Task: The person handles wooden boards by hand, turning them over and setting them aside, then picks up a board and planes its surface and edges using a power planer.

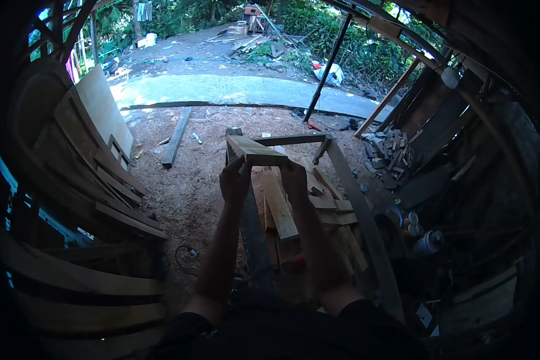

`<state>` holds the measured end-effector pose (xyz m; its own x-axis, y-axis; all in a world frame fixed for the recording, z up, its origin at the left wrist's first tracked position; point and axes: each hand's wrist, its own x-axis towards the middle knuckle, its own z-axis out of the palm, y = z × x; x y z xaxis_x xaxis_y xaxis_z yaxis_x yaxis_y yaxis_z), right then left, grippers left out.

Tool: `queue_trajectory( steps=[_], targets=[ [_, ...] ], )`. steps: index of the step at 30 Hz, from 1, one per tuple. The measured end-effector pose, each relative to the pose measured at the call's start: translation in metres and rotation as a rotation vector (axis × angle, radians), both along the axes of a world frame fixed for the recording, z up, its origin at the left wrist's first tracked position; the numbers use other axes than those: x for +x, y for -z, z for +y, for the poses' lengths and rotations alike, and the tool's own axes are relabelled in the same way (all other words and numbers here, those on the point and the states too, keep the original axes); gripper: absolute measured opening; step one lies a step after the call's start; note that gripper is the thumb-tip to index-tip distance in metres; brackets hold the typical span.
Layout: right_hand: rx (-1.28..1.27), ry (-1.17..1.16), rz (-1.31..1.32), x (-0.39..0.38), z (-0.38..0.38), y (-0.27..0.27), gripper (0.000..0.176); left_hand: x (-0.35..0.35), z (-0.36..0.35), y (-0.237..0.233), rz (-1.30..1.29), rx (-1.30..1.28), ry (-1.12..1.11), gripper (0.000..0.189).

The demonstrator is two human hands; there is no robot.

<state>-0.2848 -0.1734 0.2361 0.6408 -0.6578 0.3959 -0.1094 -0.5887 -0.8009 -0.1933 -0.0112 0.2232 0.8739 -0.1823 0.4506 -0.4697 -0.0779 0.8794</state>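
Note:
Both my hands grip a wooden board (255,150) by its near end, raised over a timber frame (357,198). My left hand (235,179) is closed on the left corner, and my right hand (293,177) is closed on the right corner. The board points away from me, its near end face turned toward my head. Below it, between the frame's rails, lie several planks, one a pale plank (278,204) just left of my right forearm. Fingers on the far side of the board are partly hidden.
Boards and panels (96,150) lean along the left. A loose beam (177,138) lies on the shavings-covered ground. Wood offcuts (390,153) are heaped at the right, with containers (426,243) nearer me. A dark post (329,69) stands beside the concrete strip (222,90).

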Motion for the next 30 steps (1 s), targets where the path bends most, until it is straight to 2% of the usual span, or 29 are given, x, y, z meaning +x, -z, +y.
queue_trajectory(
  steps=[4, 6, 7, 13, 16, 20, 24, 30],
  targets=[
    [-0.04, 0.037, 0.055, -0.004, 0.015, -0.009, 0.033, -0.004, 0.008, 0.0, 0.003, -0.012, 0.008, 0.038],
    [0.004, -0.006, 0.062, -0.004, 0.024, -0.02, 0.029, -0.005, 0.015, -0.005, 0.083, -0.038, 0.025, 0.038],
    [0.007, -0.001, 0.061, -0.001, 0.026, -0.022, 0.029, 0.001, 0.013, 0.005, 0.101, -0.117, 0.049, 0.04],
    [-0.07, -0.065, -0.118, 0.018, 0.045, -0.022, 0.022, 0.01, 0.034, -0.005, 0.157, -0.153, 0.072, 0.039],
    [-0.032, -0.1, -0.102, 0.024, 0.056, -0.017, 0.031, 0.021, 0.047, 0.007, 0.179, -0.138, 0.066, 0.039],
    [-0.072, -0.077, -0.034, 0.036, 0.068, -0.01, 0.028, 0.024, 0.068, 0.016, 0.227, -0.167, 0.077, 0.039],
    [-0.102, -0.079, -0.185, 0.047, 0.078, -0.006, 0.029, 0.028, 0.08, 0.022, 0.328, -0.146, 0.01, 0.042],
    [-0.11, -0.099, -0.164, 0.051, 0.083, -0.007, 0.031, 0.036, 0.086, 0.029, 0.333, -0.185, 0.026, 0.042]
  ],
)
